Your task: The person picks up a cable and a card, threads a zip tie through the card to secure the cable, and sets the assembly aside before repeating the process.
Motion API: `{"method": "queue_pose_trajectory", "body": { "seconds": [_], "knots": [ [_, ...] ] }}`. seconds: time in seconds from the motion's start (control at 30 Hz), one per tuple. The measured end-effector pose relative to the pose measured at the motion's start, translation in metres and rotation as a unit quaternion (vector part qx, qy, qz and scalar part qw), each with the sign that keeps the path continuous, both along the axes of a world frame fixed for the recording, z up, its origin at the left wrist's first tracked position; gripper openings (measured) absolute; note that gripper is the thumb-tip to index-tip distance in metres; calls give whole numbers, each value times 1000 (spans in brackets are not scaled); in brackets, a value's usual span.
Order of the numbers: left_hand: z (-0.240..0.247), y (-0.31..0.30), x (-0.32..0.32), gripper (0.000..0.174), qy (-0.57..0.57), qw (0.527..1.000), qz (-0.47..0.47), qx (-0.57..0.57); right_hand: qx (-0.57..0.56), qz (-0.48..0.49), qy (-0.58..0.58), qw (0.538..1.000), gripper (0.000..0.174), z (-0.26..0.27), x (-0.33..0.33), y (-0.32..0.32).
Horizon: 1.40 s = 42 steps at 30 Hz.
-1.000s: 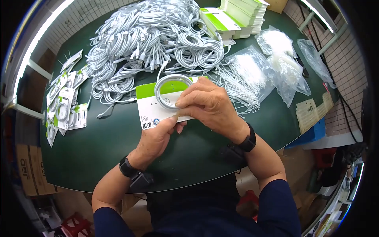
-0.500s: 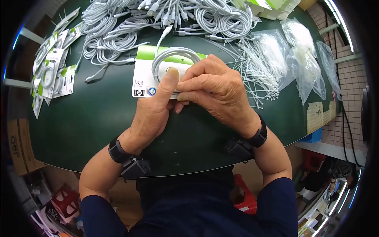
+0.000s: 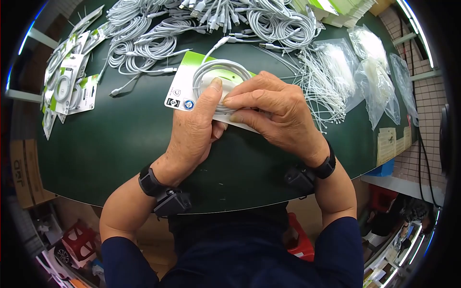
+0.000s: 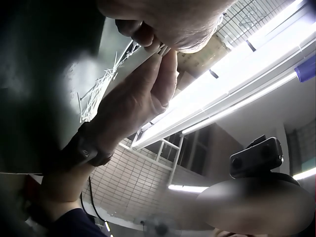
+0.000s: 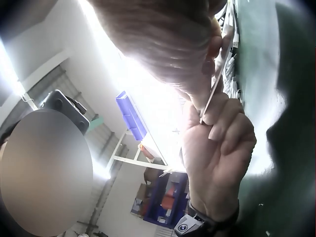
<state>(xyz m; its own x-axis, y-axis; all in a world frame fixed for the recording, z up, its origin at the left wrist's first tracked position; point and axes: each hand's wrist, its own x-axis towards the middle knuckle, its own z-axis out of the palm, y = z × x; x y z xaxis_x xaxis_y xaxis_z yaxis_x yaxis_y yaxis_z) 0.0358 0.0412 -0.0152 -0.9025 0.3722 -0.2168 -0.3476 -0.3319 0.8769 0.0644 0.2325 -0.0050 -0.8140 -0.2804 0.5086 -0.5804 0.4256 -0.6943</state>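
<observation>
As left hand point(image 3: 192, 134) and right hand point(image 3: 273, 113) pinch the card point(image 3: 185, 91), long axis slanting left-right, green edge away

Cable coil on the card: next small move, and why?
Probably fasten the coil to the card with one from the pile of ties. The left hand pinches the card, its thumb pressing the coil flat; the right hand pinches the card's near edge; nothing visible fastens the coil.
</observation>
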Motion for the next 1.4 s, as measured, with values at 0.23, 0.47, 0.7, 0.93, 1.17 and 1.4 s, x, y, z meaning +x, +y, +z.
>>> {"method": "queue_pose_trajectory", "body": {
  "seconds": [0.23,0.47,0.7,0.93,1.17,1.4],
  "knots": [
    [-1,-1,0,35,12,998,-16,-56,-14,-12,-44,999,25,1,4,-3],
    [-7,-2,-1,37,20,997,-34,-69,27,-12,-42,999,24,4,5,-1],
    [-4,1,0,29,27,997,6,-73,35,-28,-7,999,25,2,6,-5],
    [1,1,2,24,48,995,5,-92,22,22,-22,999,29,4,3,6],
    [-2,0,0,24,52,994,20,-93,53,4,10,999,30,5,4,0],
    [-5,2,-4,23,60,993,30,-102,109,-29,83,990,31,5,5,-5]
  ]
}}
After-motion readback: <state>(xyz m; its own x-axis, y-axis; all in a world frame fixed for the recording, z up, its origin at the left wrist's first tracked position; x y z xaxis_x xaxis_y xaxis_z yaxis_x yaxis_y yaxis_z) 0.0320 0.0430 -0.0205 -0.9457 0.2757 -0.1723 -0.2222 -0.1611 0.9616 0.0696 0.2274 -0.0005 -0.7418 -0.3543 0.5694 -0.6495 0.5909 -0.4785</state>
